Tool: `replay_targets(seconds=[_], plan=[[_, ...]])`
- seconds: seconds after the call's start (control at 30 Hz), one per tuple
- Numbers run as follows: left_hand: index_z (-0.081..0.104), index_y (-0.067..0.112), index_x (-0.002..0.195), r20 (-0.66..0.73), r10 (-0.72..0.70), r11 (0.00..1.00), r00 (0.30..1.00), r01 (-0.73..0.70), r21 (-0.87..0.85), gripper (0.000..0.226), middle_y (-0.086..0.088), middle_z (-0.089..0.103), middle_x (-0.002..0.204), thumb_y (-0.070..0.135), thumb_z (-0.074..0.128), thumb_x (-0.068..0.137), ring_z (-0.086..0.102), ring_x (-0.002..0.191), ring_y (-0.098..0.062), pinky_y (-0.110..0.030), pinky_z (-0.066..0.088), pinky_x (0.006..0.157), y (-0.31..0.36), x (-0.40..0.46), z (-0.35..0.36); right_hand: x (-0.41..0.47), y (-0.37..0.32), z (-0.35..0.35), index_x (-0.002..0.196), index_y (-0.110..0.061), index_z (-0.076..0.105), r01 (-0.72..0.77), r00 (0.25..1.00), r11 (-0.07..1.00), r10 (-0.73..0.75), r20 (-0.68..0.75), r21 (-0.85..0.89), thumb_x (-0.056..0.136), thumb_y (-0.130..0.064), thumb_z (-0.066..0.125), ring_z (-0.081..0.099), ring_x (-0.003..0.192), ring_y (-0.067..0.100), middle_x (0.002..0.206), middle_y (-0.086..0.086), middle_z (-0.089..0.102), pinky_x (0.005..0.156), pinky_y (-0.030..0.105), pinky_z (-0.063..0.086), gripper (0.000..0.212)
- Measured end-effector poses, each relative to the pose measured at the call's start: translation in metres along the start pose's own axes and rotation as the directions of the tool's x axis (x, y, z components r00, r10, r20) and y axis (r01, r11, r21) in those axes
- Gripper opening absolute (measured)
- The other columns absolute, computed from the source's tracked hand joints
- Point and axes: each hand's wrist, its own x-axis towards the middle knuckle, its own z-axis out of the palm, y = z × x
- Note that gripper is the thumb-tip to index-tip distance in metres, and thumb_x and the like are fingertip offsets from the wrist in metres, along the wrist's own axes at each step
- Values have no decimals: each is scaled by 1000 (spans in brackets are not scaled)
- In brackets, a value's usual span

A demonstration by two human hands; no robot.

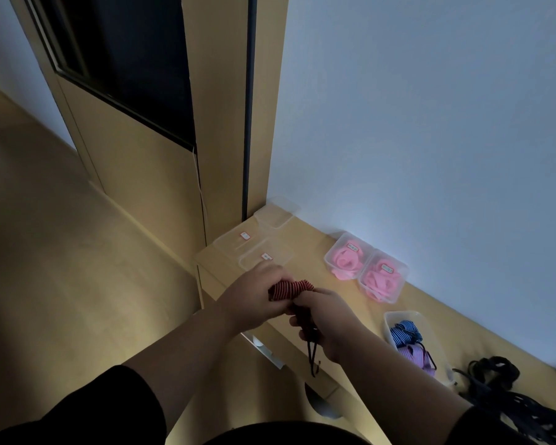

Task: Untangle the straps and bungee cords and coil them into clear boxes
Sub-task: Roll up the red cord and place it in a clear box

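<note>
Here, above the wooden desk [305, 252], my left hand [254, 300] curls around the bundled red-and-black striped cord [289, 289], while my right hand [326, 322] grips its dark tail hanging below. Behind the hands lie empty clear boxes [260, 248]; to the right sit two boxes of pink straps [365, 268], one with blue and purple cords [410, 342], and a loose black strap pile [507, 393].

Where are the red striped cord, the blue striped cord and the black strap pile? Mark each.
red striped cord [289, 289], head view, on its coiled bundle.
blue striped cord [404, 333], head view, on its folded top.
black strap pile [501, 385], head view, on its tangled middle.
</note>
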Motion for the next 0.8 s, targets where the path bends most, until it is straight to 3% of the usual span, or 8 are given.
replay_targets(seconds=[0.2,0.27,0.33,0.43,0.47,0.53,0.67,0.8], plan=[[64,29,106,87,104,994,991,-103,-20,21,10,46,108,28,68,85,49,97,-2,-16,43,80,-6,-3,9,5,2,-3,104,-6,72,-28,999,999,28,-17,-28,103,-41,55,62,61,15,81,11,72,51,28,44,39],[59,38,108,105,40,996,994,-31,-86,28,18,45,113,41,70,83,50,103,1,-11,44,84,-9,-4,11,6,3,-5,106,-7,71,-13,999,999,12,-30,-39,103,-38,55,61,63,16,83,12,70,51,28,45,35],[51,46,117,103,-138,957,985,160,-242,46,21,46,123,57,70,77,55,110,0,-16,49,88,-9,-7,13,8,2,-8,109,-10,69,-6,999,999,3,-46,-51,103,-34,57,62,66,16,89,14,70,52,27,48,28],[48,36,128,237,-404,646,883,459,-609,70,5,58,127,65,76,71,71,100,-16,-31,59,73,-7,-7,18,9,0,-9,113,-14,67,18,998,997,-23,-57,-80,102,-29,59,67,69,17,97,14,72,55,28,53,20],[52,27,126,312,-432,532,846,518,-670,72,-5,64,122,63,79,70,73,96,-23,-34,60,69,-7,-6,19,9,0,-8,112,-14,67,29,999,995,-33,-38,-94,102,-27,60,69,69,17,98,14,73,57,28,54,19],[62,14,122,397,-432,429,810,571,-700,74,-15,73,111,56,87,66,74,94,-32,-37,60,68,-6,-3,19,10,1,-7,112,-11,67,37,999,993,-37,7,-114,101,-20,60,72,69,18,98,15,74,61,29,57,16],[69,10,114,342,-481,411,807,553,-725,72,-16,74,107,41,97,56,74,95,-33,-42,61,74,-4,-2,20,12,2,-10,111,-6,66,20,999,986,-14,39,-163,99,-14,62,75,75,24,97,19,75,75,36,64,15],[64,15,115,274,-521,463,809,537,-705,52,-18,67,114,23,90,71,71,98,-34,-36,61,73,-1,-5,23,10,-2,-18,108,-15,65,26,995,946,6,99,-322,101,-20,61,75,73,20,96,12,76,69,31,63,10]])
